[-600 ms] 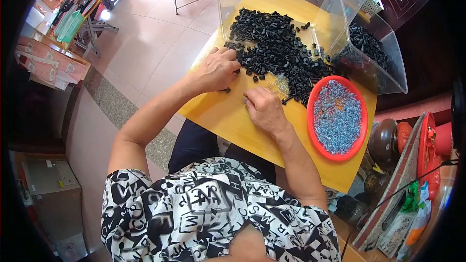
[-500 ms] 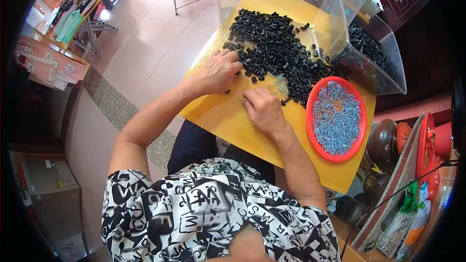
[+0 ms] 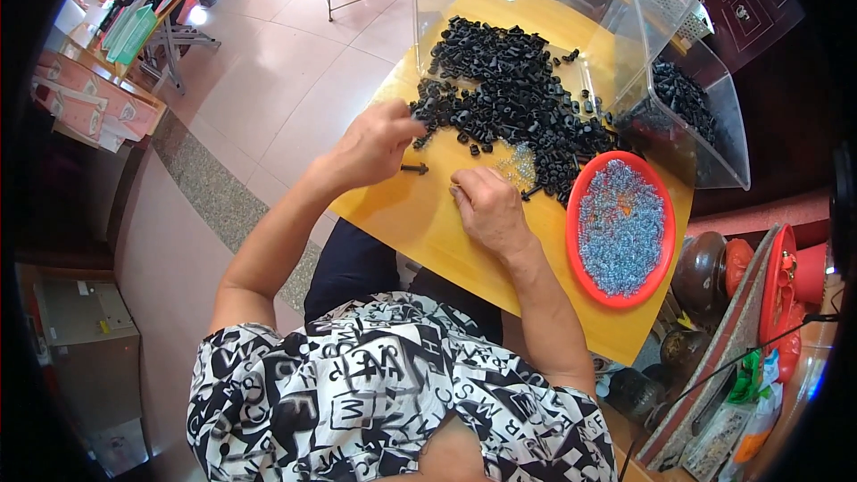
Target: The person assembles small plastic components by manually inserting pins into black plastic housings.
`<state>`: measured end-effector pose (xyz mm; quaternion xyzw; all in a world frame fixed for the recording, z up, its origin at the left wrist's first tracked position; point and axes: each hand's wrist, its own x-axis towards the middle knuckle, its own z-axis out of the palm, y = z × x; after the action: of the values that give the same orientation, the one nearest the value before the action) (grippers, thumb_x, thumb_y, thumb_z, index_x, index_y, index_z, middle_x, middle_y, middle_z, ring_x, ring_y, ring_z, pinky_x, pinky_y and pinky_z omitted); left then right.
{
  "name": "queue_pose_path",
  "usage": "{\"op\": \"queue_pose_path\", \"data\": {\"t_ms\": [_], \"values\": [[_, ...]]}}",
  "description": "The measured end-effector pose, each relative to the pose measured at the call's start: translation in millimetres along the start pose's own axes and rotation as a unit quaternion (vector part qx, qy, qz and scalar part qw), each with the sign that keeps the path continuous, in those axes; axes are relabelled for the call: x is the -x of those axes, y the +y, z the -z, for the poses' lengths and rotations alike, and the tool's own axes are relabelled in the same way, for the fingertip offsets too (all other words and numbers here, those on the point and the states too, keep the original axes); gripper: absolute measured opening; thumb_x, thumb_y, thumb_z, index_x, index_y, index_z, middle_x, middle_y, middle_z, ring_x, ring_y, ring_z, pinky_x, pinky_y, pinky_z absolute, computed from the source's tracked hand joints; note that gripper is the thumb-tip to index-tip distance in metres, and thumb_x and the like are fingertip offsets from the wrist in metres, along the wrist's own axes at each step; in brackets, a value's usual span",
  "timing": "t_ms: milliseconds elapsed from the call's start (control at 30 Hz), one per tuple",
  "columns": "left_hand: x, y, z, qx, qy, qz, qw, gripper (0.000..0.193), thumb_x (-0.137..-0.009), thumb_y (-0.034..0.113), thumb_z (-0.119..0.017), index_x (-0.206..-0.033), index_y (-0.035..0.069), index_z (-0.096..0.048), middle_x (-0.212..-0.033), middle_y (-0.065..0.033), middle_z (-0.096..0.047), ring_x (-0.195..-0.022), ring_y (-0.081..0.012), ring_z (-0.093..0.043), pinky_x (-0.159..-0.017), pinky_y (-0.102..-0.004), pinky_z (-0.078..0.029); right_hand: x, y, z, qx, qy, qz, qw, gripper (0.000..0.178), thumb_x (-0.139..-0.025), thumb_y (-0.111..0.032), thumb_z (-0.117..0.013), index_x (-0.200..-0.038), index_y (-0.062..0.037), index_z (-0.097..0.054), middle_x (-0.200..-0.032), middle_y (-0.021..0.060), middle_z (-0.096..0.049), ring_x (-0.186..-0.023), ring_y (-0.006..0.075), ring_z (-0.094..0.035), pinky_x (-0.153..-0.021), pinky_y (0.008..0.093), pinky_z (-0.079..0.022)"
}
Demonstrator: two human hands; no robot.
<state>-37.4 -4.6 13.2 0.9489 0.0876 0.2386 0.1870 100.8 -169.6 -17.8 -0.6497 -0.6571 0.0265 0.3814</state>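
The left hand (image 3: 370,145) is held over the near edge of a heap of small black plastic parts (image 3: 509,98), its fingers curled together and their tips brought down among the outermost pieces; whether a piece is pinched between them cannot be told, since the fingertips are hidden by the back of the hand. Just below that hand a single black part (image 3: 414,169), long and thin, is seen lying alone on the yellow table (image 3: 420,214), apart from the heap. The right hand (image 3: 486,207) is laid knuckles up on the table just beside it, fingers bent under; what is held beneath them, if anything, cannot be told. Near its fingertips a small scatter of clear, glinting bits (image 3: 518,163) is seen at the foot of the heap.

To the right of the right hand a round red tray (image 3: 576,214) is set on the table, filled with small silvery-blue pieces (image 3: 620,228). Beyond the heap, a clear plastic bin (image 3: 714,125) is stood at the table's far corner, with more black parts gathered inside it. A tiled floor (image 3: 268,80) is seen to the left of the table.
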Motion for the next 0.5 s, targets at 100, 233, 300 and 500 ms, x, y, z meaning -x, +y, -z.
{"op": "queue_pose_path", "data": {"t_ms": [100,233,300,500], "values": [[11,7,-4,-0.058,-0.036,0.005,0.998,0.021,-0.063,-0.002,-0.053,-0.081,0.003,-0.062,-0.075,-0.0118,-0.05,-0.072,-0.0295,-0.051,-0.063,-0.0374,-0.041,-2,-2,0,0.006,-0.006,0.002,1.0,0.009,-0.07,-0.004,-0.058,-0.078,-0.0035,-0.054,-0.071,0.0137,-0.054,-0.07,0.0306,-0.055,-0.061,0.0379,-0.045],[8,14,-7,-0.131,-0.097,0.012,0.987,0.025,-0.065,0.001,-0.055,-0.088,0.005,-0.063,-0.077,-0.0096,-0.048,-0.079,-0.0261,-0.048,-0.071,-0.0345,-0.039,-1,1,-2,-0.005,-0.001,0.004,1.0,0.01,-0.07,-0.004,-0.059,-0.079,-0.0036,-0.054,-0.071,0.0135,-0.054,-0.07,0.0307,-0.054,-0.061,0.0379,-0.045],[5,13,-8,-0.133,-0.113,0.023,0.984,0.026,-0.064,0.002,-0.055,-0.089,0.004,-0.062,-0.078,-0.0094,-0.048,-0.079,-0.0259,-0.048,-0.072,-0.0341,-0.038,-1,0,-1,-0.008,0.0,0.004,1.0,0.01,-0.07,-0.004,-0.059,-0.079,-0.0037,-0.054,-0.071,0.0134,-0.054,-0.07,0.0306,-0.054,-0.061,0.0379,-0.045],[3,8,-17,-0.099,-0.095,0.034,0.99,0.027,-0.064,0.003,-0.056,-0.091,0.003,-0.062,-0.079,-0.0096,-0.047,-0.078,-0.0261,-0.047,-0.072,-0.0342,-0.038,-2,-1,0,-0.007,-0.001,0.002,1.0,0.01,-0.07,-0.003,-0.058,-0.079,-0.0035,-0.054,-0.071,0.0134,-0.054,-0.07,0.0307,-0.054,-0.062,0.038,-0.045]]}}
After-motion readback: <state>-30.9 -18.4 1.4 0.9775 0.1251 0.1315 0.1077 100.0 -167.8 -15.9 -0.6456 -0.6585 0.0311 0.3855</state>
